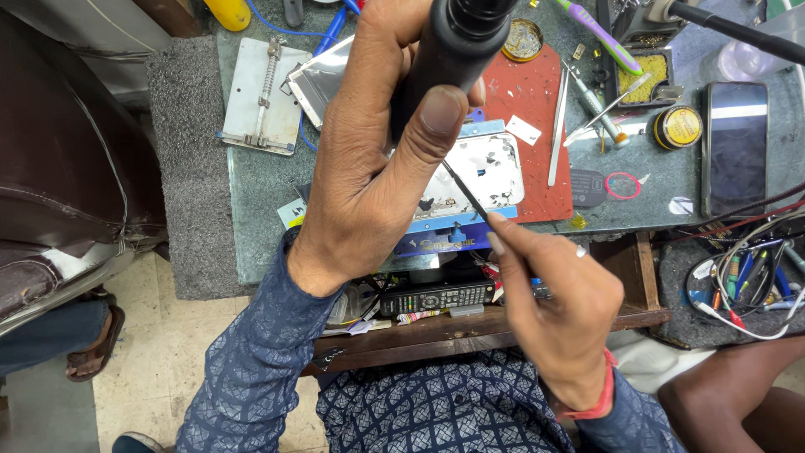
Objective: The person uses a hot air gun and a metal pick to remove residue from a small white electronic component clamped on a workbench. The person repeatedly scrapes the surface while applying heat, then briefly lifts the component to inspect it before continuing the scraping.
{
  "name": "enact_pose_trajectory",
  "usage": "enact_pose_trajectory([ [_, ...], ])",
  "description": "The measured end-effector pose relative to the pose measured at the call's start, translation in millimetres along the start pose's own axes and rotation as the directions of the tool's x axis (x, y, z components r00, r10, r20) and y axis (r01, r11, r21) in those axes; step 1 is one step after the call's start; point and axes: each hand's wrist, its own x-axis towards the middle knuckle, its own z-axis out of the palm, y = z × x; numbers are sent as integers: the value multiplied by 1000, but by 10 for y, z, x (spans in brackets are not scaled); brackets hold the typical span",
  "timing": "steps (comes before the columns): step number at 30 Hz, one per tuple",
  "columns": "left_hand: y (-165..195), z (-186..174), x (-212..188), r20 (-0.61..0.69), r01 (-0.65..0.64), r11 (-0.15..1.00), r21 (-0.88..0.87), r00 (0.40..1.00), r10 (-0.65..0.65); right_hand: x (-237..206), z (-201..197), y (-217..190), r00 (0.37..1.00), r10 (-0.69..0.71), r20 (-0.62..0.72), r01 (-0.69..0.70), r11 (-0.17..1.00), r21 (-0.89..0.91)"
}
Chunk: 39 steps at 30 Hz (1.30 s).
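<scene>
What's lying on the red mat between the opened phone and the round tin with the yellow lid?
In the head view, long metal tweezers lie on the red mat between the opened phone and the yellow-lidded tin, then a small screwdriver.

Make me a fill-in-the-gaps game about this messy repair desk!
1. The left hand grips a thick ____ cylinder-shaped tool.
2. The right hand pokes a thin pointed tool at the opened device lying partly on a ____ mat.
3. The smartphone lies at the desk's ____ side with its screen dark.

Missing words: black; red; right
</scene>
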Motion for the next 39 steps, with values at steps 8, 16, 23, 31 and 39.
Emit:
enact_pose_trajectory([
  [8, -12, -1, 6, -5, -6, 1000, -2, 1000, 6, 75, 34, 44, 877, 415, 242, -479, 790, 382],
  [16, 7, -46, 3, -7, -7, 999, 39, 1000, 8, 67, 100, 14, 874, 423, 240, -486, 737, 470],
  [23, 12, -44, -25, -12, 0, 999, 41, 1000, 0, 41, 75, -18, 889, 439, 134, -455, 805, 380],
  [31, 49, -54, -12, -17, 6, 997, 77, 1000, -5, 0, 123, -116, 931, 283, 231, -354, 859, 371],
  [39, 43, -75, -33, -17, -1, 998, 59, 1000, 2, 76, 37, -85, 958, 259, 122, -283, 925, 252],
])
